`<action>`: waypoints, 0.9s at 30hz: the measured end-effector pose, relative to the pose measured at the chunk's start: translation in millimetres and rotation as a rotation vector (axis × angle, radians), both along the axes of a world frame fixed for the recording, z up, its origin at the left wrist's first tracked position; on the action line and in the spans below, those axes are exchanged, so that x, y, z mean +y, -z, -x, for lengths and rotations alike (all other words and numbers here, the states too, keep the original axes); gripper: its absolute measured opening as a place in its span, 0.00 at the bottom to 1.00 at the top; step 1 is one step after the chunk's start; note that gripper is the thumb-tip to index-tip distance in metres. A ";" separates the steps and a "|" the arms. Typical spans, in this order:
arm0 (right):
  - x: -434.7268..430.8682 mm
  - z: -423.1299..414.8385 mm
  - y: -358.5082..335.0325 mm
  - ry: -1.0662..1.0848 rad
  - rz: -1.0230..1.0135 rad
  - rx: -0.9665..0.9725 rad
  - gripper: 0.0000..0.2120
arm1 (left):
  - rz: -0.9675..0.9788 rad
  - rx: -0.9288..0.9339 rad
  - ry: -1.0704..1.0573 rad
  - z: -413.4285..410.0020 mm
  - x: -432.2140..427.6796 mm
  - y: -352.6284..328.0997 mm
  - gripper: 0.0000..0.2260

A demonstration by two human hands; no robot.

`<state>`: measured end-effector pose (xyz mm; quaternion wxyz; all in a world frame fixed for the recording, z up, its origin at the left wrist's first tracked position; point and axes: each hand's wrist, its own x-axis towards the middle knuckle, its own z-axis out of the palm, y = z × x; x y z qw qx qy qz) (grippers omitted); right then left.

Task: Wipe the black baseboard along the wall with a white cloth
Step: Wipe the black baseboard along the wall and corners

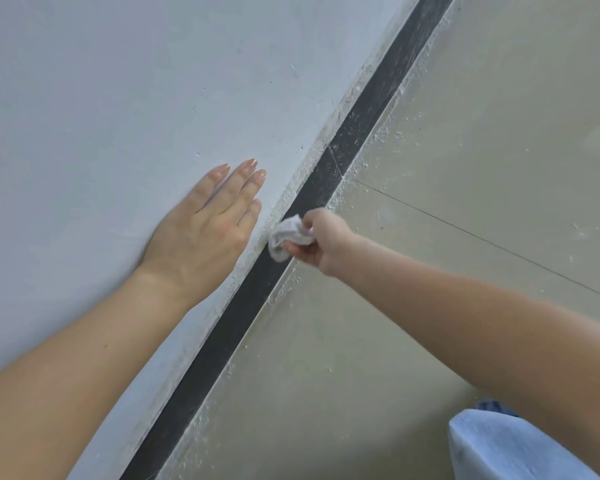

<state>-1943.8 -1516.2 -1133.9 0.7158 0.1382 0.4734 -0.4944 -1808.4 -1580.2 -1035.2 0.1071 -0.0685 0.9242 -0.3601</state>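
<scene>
- The right hand [321, 242] is clamping a bunched white cloth [288, 237] between curled fingers and thumb. It is pressing the cloth onto the black baseboard [373, 105] at the foot of the wall [118, 98], where the wall is meeting the floor [482, 185].
- The left hand [201, 220] is lying flat on the wall just above the baseboard, fingers straight and close together, gripping nothing.
- White grit [385, 138] is lying along the floor's edge and speckling the baseboard beyond the cloth; the stretch nearer the person is looking darker.
- Risk: the small wad is probably loading with grit, so it may be smearing or scratching rather than lifting unless refolded.
- Risk: the rough plaster lip above the baseboard may be shedding fresh crumbs wherever the cloth is catching it.
</scene>
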 end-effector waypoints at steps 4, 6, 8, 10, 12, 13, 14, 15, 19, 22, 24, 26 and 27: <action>-5.8 45.1 2.3 0.294 -0.013 0.047 0.06 | 0.032 -0.005 0.002 -0.1 0.9 -0.8 0.21; -1.4 48.7 7.2 0.282 -0.065 0.153 0.07 | 0.032 -0.011 -0.001 0.6 1.6 -1.8 0.21; 8.9 35.2 11.6 0.137 -0.089 0.212 0.09 | 0.025 -0.014 -0.009 1.2 1.7 -2.3 0.21; 20.2 10.7 12.3 -0.028 -0.052 0.110 0.08 | 0.022 -0.015 -0.009 2.1 2.0 -2.6 0.21; 25.4 -11.4 9.3 -0.189 0.015 0.008 0.07 | 0.020 -0.022 -0.012 3.7 2.5 -3.3 0.21; 23.8 -17.2 8.8 -0.208 0.029 -0.015 0.07 | 0.014 -0.024 -0.017 4.2 2.6 -3.9 0.21; 18.5 -17.1 8.9 -0.187 0.028 -0.016 0.06 | 0.009 -0.024 -0.023 4.0 2.7 -4.5 0.21; 11.4 -11.1 9.5 -0.139 0.017 0.005 0.06 | 0.009 -0.024 -0.027 3.6 2.9 -4.6 0.21; -21.5 44.6 15.3 0.035 -0.004 0.223 0.03 | 0.018 -0.043 -0.057 3.3 4.1 -4.6 0.22; -27.6 77.9 17.2 0.140 0.026 0.281 0.03 | 0.012 -0.043 -0.084 7.3 5.2 -3.0 0.23; -23.1 89.9 21.8 0.253 0.031 0.265 0.06 | 0.001 -0.038 -0.105 12.5 5.7 -1.1 0.23; -13.1 89.4 25.2 0.285 -0.018 0.256 0.08 | -0.007 -0.039 -0.117 20.0 4.7 0.0 0.24; -7.6 83.2 27.7 0.242 -0.043 0.244 0.08 | 0.002 -0.040 -0.110 24.4 3.3 0.5 0.24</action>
